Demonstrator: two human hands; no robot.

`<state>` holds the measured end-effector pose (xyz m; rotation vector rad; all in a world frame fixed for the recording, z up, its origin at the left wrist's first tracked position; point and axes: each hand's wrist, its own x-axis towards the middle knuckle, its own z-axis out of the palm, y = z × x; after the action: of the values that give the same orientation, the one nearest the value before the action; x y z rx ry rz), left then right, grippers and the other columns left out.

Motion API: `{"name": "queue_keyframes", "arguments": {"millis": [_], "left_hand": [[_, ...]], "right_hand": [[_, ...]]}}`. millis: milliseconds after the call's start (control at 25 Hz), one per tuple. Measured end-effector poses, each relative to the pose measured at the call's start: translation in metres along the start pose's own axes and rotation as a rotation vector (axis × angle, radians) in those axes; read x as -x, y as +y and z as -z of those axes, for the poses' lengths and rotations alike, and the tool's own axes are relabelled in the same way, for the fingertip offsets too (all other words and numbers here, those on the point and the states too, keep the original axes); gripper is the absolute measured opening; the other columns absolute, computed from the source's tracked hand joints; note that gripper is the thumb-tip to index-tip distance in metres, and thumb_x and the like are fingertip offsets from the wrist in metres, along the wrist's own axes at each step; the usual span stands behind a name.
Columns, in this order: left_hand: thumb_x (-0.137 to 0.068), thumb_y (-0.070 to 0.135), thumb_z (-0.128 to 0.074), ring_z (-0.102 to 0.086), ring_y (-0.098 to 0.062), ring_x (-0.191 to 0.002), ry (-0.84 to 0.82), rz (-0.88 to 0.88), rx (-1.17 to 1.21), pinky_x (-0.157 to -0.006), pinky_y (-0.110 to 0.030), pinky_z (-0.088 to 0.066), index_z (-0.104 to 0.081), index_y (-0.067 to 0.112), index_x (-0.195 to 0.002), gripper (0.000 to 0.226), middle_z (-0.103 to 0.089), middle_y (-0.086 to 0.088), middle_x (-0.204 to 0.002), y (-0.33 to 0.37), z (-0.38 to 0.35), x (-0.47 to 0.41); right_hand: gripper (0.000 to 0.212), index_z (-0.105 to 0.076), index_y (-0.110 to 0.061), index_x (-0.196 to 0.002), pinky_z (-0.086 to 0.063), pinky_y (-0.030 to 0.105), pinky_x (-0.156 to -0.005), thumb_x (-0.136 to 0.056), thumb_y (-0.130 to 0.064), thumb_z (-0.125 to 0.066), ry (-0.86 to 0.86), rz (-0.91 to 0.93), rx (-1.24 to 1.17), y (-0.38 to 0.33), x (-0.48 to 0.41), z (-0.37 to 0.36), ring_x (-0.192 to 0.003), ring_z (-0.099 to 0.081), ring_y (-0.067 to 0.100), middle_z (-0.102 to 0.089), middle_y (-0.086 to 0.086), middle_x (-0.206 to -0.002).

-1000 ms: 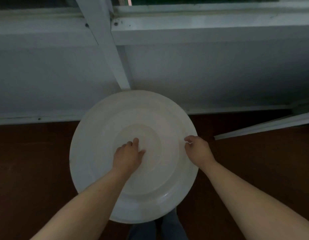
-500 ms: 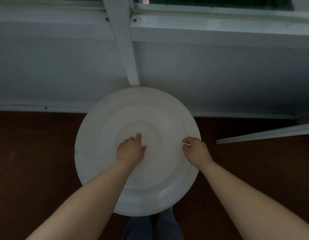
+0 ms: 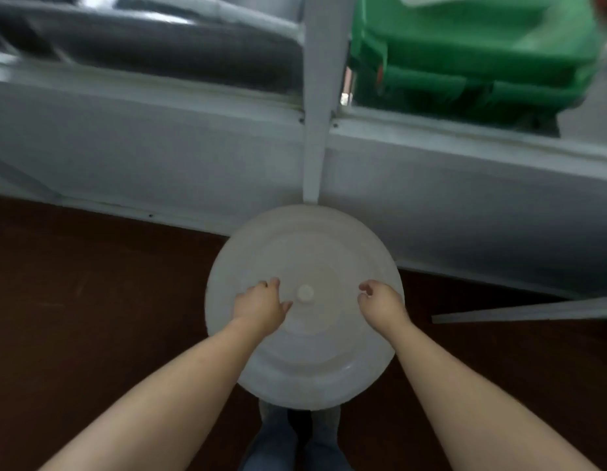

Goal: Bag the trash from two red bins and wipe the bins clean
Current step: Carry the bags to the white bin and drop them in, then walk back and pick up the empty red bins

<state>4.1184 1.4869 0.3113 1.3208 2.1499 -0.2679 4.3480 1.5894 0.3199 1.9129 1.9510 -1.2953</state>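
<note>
A round white lid [image 3: 315,362] lies flat in front of me, close to the wall, and hides whatever is under it. A small knob [image 3: 305,293] shows at its centre. My left hand [image 3: 259,305] hovers just left of the knob with loosely curled fingers and holds nothing. Over the right part of the lid, my right hand [image 3: 380,302] has its fingers loosely curled and is empty too. No red bin is in sight.
A white wall panel [image 3: 159,147] with an upright white post [image 3: 317,96] stands right behind the lid. Beyond the window is a large green container [image 3: 465,56]. A white slat [image 3: 526,312] lies on the dark brown floor [image 3: 91,317] at right. My feet [image 3: 295,443] are below the lid.
My left hand has come off the lid's centre, uncovering the knob. My right hand has left the lid's right edge. My view has tilted up and now shows the green container.
</note>
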Motion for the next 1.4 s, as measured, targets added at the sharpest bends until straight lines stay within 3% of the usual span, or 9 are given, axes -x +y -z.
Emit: {"name": "queue_keyframes", "arguments": {"millis": [200,320,640,720,840,1080,1160,1280,1400], "left_hand": [[-0.099,0.054,-0.047,-0.058,-0.028,-0.115,0.061,0.135,0.126,-0.091,-0.045,-0.051,-0.043,0.021,-0.141,0.054,-0.058,-0.007,-0.13,-0.063,0.087,0.12],[-0.097,0.054,-0.049,-0.059,-0.026,-0.112,0.074,0.258,0.244,-0.092,-0.047,-0.052,-0.045,0.024,-0.139,0.052,-0.058,-0.005,-0.127,-0.115,0.12,0.185],[-0.097,0.054,-0.05,-0.06,-0.02,-0.112,0.187,0.544,0.512,-0.094,-0.044,-0.052,-0.045,0.029,-0.139,0.049,-0.058,0.001,-0.127,-0.325,0.123,0.333],[-0.098,0.053,-0.05,-0.059,-0.02,-0.113,0.208,0.62,0.575,-0.096,-0.044,-0.051,-0.045,0.029,-0.139,0.048,-0.057,0.002,-0.127,-0.394,0.117,0.369],[-0.098,0.053,-0.049,-0.059,-0.02,-0.112,0.25,0.703,0.643,-0.095,-0.043,-0.052,-0.045,0.03,-0.138,0.046,-0.057,0.003,-0.128,-0.493,0.108,0.42],[-0.099,0.051,-0.047,-0.058,-0.019,-0.107,0.322,0.818,0.755,-0.093,-0.043,-0.052,-0.046,0.029,-0.135,0.042,-0.054,0.002,-0.13,-0.645,0.114,0.501],[-0.1,0.05,-0.047,-0.058,-0.018,-0.105,0.35,0.856,0.792,-0.091,-0.042,-0.052,-0.046,0.029,-0.135,0.041,-0.054,0.003,-0.13,-0.691,0.116,0.515],[-0.1,0.05,-0.047,-0.059,-0.02,-0.106,0.344,0.892,0.827,-0.089,-0.042,-0.053,-0.047,0.028,-0.133,0.039,-0.054,0.002,-0.129,-0.752,0.117,0.525],[-0.1,0.048,-0.047,-0.06,-0.021,-0.105,0.366,0.929,0.85,-0.091,-0.043,-0.053,-0.048,0.027,-0.133,0.04,-0.057,0.001,-0.127,-0.825,0.121,0.524]], "right_hand": [[0.034,-0.065,-0.01,-0.129,-0.048,0.035,-0.095,-0.099,-0.019,-0.051,-0.108,0.183,0.131,-0.118,0.091,0.003,-0.116,-0.061,0.033,-0.066,0.015,-0.128],[0.036,-0.065,-0.013,-0.13,-0.049,0.029,-0.086,-0.099,-0.024,-0.05,-0.226,0.286,0.226,-0.181,0.146,-0.022,-0.112,-0.063,0.027,-0.067,0.011,-0.127],[0.034,-0.061,-0.019,-0.134,-0.048,0.028,-0.093,-0.103,-0.028,-0.051,-0.452,0.566,0.582,-0.364,0.267,-0.166,-0.119,-0.06,0.019,-0.062,0.001,-0.133],[0.032,-0.061,-0.021,-0.134,-0.048,0.023,-0.086,-0.104,-0.028,-0.052,-0.479,0.624,0.639,-0.419,0.297,-0.215,-0.114,-0.06,0.017,-0.062,0.0,-0.13],[0.03,-0.062,-0.022,-0.131,-0.042,0.018,-0.064,-0.104,-0.027,-0.051,-0.502,0.688,0.707,-0.49,0.341,-0.284,-0.087,-0.056,0.007,-0.06,-0.005,-0.111],[0.023,-0.068,-0.022,-0.116,-0.043,0.019,-0.055,-0.103,-0.027,-0.05,-0.492,0.827,0.78,-0.611,0.413,-0.392,-0.074,-0.059,0.004,-0.067,-0.008,-0.096],[0.024,-0.069,-0.021,-0.116,-0.044,0.019,-0.058,-0.101,-0.026,-0.051,-0.51,0.888,0.815,-0.654,0.43,-0.431,-0.078,-0.061,0.007,-0.068,-0.006,-0.098],[0.03,-0.069,-0.015,-0.121,-0.046,0.026,-0.083,-0.101,-0.024,-0.05,-0.529,0.954,0.913,-0.71,0.443,-0.49,-0.109,-0.063,0.023,-0.068,0.006,-0.12],[0.03,-0.069,-0.012,-0.118,-0.041,0.027,-0.082,-0.101,-0.025,-0.049,-0.557,0.994,0.953,-0.772,0.44,-0.557,-0.113,-0.061,0.027,-0.067,0.009,-0.119]]}}
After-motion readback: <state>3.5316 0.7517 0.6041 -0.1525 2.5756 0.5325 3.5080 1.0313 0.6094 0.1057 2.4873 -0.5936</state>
